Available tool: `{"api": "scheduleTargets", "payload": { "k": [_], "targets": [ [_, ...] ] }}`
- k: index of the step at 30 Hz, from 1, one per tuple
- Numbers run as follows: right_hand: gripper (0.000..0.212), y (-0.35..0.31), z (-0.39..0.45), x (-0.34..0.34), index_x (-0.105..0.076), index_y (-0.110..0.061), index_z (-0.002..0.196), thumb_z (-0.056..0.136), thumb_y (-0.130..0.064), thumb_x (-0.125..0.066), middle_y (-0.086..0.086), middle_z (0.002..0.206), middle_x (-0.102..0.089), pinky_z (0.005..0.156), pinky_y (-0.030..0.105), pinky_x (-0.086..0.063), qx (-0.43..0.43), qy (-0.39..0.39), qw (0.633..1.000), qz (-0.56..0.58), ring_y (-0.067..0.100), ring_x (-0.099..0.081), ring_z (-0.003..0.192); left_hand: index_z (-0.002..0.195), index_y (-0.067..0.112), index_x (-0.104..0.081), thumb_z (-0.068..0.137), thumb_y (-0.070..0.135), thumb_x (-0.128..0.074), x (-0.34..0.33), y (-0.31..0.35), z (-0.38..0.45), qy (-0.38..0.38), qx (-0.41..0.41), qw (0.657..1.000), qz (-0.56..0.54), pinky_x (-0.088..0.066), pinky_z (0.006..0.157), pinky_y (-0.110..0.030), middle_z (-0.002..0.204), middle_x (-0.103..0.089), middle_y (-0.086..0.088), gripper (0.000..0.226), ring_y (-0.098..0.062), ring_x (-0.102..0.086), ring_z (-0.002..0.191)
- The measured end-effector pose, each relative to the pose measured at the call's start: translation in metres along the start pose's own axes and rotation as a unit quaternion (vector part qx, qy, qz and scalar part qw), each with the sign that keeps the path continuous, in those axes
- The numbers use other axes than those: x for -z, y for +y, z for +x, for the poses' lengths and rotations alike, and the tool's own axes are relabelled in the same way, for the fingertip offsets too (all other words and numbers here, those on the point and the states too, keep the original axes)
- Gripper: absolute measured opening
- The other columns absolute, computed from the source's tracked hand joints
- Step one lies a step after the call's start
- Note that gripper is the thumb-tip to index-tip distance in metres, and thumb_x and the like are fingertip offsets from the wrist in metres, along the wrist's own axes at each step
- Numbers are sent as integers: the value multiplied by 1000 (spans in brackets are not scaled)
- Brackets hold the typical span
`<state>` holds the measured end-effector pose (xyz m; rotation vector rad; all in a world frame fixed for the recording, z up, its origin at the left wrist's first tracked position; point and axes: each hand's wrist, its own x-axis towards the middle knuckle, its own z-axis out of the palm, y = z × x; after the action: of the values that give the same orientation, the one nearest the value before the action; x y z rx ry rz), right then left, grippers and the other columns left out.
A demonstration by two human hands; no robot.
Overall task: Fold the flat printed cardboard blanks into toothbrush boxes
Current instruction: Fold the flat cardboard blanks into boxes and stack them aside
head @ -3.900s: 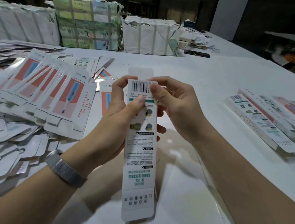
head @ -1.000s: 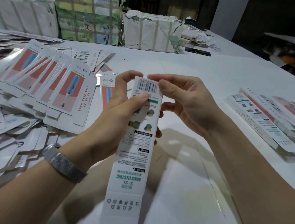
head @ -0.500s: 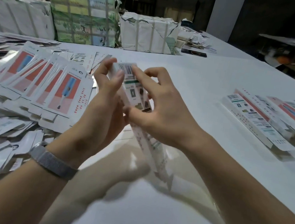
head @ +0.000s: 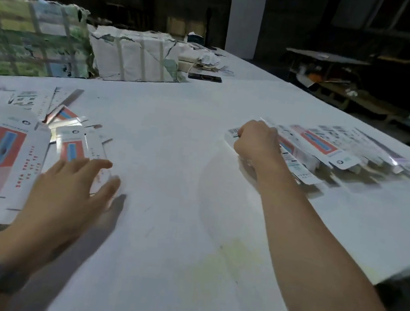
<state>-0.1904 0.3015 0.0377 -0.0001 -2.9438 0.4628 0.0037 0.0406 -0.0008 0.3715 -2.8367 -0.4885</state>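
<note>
Curled round the folded box (head: 298, 166), my right hand (head: 257, 142) has carried it from mid-table to the finished row (head: 341, 149), while my left hand (head: 65, 190), fingers loose, now reaches the flat blanks (head: 0, 156) for another.

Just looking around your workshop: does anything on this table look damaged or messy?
Yes. The wrapped bundles at the far left have torn, ragged paper along their tops. The flat blanks on the left lie in a loose, overlapping heap, while the folded boxes on the right lie roughly side by side.
</note>
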Motion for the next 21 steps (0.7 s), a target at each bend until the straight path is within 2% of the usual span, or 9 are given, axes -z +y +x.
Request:
{"api": "scheduleTargets", "payload": {
  "k": [2,4,8,11,15,18,21],
  "targets": [
    [36,5,4,1,-65,-19,120,89,-12,-50,9,129,-53,99,47,-42,-17,23,1000,-10,36,-40,124,116,29,-62,94,52,-48,-4,-6,3,-14,23,999,45,-44,96,-51,128,-61,-11,34,-37,-54,117],
    [34,2,5,2,-65,-22,122,90,-14,-54,7,132,-51,101,46,-37,-12,54,998,-14,33,-39,125,99,32,-59,90,56,-53,-5,-7,7,3,42,998,55,-46,90,-50,122,-61,-15,27,-42,-56,107],
    [40,-25,-8,3,-64,-28,124,88,-11,-55,3,131,-52,96,40,-35,82,74,993,30,30,-40,124,89,32,-54,81,59,-61,-5,-5,10,25,65,996,50,-42,77,-44,111,-54,-13,29,-44,-53,97],
    [31,-56,-34,-3,-68,-29,117,88,-19,-59,-3,117,-59,84,31,-40,193,38,973,117,21,-51,114,96,29,-50,82,48,-62,-5,-2,12,39,44,998,27,-36,72,-38,111,-50,-10,27,-33,-49,89],
    [24,-93,-81,-20,-70,-29,110,88,-24,-63,-10,102,-63,87,34,-49,298,-35,933,198,12,-54,92,117,24,-49,88,40,-60,-4,2,10,58,35,997,34,-35,66,-32,121,-54,-8,35,-23,-47,83],
    [29,-106,-99,-30,-68,-27,115,87,-24,-65,-11,97,-66,87,35,-51,327,-65,908,252,10,-56,85,129,30,-37,90,26,-61,0,5,5,76,-1,996,-37,-38,62,-26,128,-58,-4,46,-17,-50,86],
    [36,-109,-102,-36,-62,-28,125,89,-24,-66,-13,91,-64,78,26,-48,317,-78,893,310,4,-57,74,131,37,-30,86,9,-65,2,9,-2,88,-25,990,-108,-42,62,-20,130,-62,-3,64,-22,-61,98]
  ]
}}
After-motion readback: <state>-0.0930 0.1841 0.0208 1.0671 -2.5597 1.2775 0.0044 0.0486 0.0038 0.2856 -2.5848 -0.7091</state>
